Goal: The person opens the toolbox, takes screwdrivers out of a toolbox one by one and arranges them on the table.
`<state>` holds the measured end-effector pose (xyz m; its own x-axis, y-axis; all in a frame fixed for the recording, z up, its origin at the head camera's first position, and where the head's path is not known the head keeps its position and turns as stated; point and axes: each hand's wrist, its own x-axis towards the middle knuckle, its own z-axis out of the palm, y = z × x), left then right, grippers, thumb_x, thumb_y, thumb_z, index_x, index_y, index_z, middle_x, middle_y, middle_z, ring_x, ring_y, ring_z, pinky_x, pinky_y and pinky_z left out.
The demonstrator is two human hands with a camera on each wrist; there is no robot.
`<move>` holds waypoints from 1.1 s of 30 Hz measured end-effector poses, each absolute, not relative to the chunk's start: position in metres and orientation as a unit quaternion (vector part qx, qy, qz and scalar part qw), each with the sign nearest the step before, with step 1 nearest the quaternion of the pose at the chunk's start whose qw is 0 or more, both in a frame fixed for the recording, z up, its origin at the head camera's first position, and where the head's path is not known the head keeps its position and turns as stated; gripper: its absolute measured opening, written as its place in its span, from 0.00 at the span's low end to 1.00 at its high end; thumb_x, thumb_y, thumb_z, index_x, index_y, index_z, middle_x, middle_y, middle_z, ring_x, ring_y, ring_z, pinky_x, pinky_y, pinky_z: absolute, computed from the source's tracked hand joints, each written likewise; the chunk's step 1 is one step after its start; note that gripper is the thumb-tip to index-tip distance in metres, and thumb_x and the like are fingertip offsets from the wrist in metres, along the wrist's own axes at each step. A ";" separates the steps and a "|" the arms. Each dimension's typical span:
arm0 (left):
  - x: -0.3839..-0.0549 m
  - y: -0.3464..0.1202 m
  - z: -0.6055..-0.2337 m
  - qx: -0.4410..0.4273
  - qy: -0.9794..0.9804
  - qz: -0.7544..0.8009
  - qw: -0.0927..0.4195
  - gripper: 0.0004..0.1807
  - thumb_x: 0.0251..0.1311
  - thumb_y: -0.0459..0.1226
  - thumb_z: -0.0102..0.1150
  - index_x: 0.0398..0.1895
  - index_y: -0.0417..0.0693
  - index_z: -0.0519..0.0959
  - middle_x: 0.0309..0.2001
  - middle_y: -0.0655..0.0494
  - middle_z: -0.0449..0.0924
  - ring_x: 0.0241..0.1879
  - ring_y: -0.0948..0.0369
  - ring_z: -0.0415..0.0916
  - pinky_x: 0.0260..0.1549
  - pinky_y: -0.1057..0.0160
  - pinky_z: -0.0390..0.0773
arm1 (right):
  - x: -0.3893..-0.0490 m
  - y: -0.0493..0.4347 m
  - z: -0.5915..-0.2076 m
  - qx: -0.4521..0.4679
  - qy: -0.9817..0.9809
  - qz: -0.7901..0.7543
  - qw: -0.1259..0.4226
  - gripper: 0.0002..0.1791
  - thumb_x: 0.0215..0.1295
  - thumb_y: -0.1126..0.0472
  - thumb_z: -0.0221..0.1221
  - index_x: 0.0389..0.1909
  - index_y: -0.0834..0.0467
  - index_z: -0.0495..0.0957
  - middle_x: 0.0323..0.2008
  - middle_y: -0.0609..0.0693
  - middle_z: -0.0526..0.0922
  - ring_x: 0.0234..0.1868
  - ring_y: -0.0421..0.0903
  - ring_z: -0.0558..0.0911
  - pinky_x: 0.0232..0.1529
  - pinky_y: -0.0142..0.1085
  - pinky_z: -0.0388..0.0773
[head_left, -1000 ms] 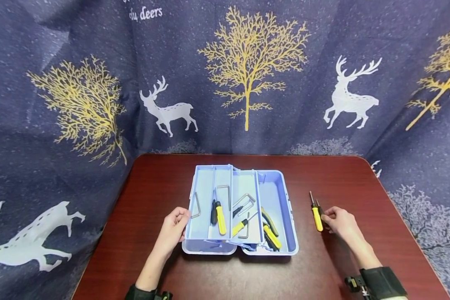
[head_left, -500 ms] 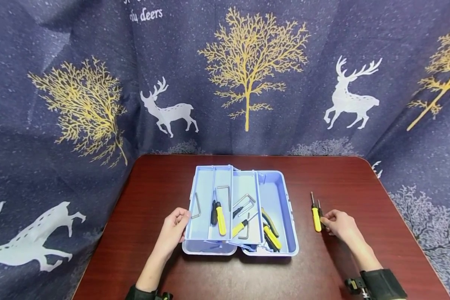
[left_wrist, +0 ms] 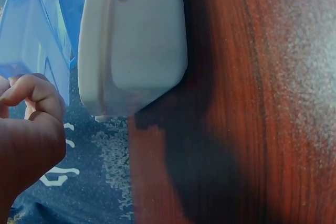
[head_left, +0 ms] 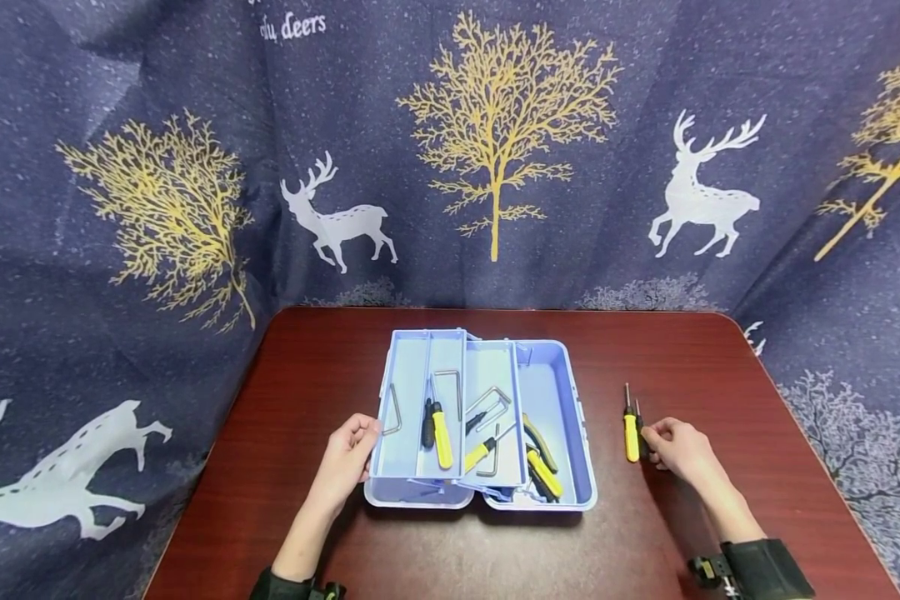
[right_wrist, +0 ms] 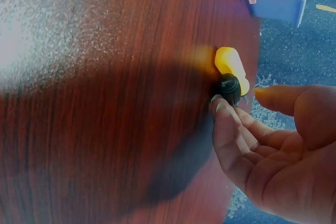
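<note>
A light-blue toolbox (head_left: 581, 467) stands open on the table, its trays spread to the left. With curled fingers my left hand (head_left: 348, 454) holds the near left edge of the outer tray (head_left: 405, 358); the left wrist view shows this hand (left_wrist: 34, 124) at the blue plastic. To the right of the box lie a yellow-handled screwdriver (head_left: 631, 437) and a black-handled screwdriver (head_left: 642, 442), side by side. My right hand (head_left: 682, 450) touches the black handle (right_wrist: 229, 88) with its fingertips, while the thumb stands apart in the right wrist view. That hand partly hides the black handle.
Several hex keys (head_left: 396, 412) and screwdrivers (head_left: 441, 437) lie in the trays. Yellow-handled pliers (head_left: 543, 473) lie in the deep bin. The dark red table (head_left: 307, 367) ends at a curtain (head_left: 450, 283) printed with deer and trees.
Both screwdrivers on the table have turned slightly, so they point more straight away from me. My right hand has shifted a little with them. The left hand has stayed in place.
</note>
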<state>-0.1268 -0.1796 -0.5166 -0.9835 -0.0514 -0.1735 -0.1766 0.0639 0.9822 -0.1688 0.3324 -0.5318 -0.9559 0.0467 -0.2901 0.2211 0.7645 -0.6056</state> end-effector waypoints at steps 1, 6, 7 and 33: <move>-0.127 -0.179 -0.516 -0.078 0.727 0.680 0.046 0.13 0.78 0.37 0.53 0.45 0.31 0.74 0.22 0.56 0.73 0.17 0.67 0.66 0.13 0.72 0.63 | -0.169 0.332 -0.532 0.071 0.931 -0.335 0.129 0.20 0.79 0.57 0.52 0.48 0.74 0.74 0.25 0.52 0.83 0.25 0.45 0.84 0.28 0.38 0.83; -0.126 -0.179 -0.516 -0.082 0.724 0.684 0.050 0.13 0.78 0.37 0.53 0.45 0.31 0.74 0.22 0.55 0.73 0.17 0.66 0.66 0.13 0.72 0.64 | -0.169 0.332 -0.531 0.070 0.933 -0.332 0.122 0.19 0.78 0.58 0.52 0.46 0.74 0.75 0.24 0.50 0.83 0.25 0.45 0.84 0.27 0.38 0.83; -0.126 -0.179 -0.516 -0.081 0.724 0.683 0.050 0.13 0.78 0.37 0.53 0.45 0.31 0.74 0.22 0.55 0.73 0.17 0.66 0.66 0.13 0.72 0.64 | -0.169 0.332 -0.531 0.070 0.933 -0.332 0.122 0.18 0.78 0.58 0.53 0.46 0.74 0.75 0.23 0.50 0.82 0.25 0.44 0.83 0.27 0.38 0.83; -0.126 -0.179 -0.513 -0.083 0.715 0.692 0.050 0.12 0.78 0.35 0.53 0.45 0.30 0.74 0.22 0.54 0.71 0.16 0.66 0.63 0.12 0.73 0.60 | -0.180 0.276 -0.463 -0.019 0.944 -0.327 0.040 0.14 0.75 0.56 0.60 0.44 0.65 0.81 0.30 0.53 0.86 0.29 0.45 0.80 0.30 0.40 0.75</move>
<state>-0.1260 -0.1788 -0.5133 -0.9812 -0.0492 -0.1865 -0.1880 0.0279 0.9818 -0.1797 0.2764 -0.4625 -0.9961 -0.0620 -0.0632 -0.0097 0.7859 -0.6183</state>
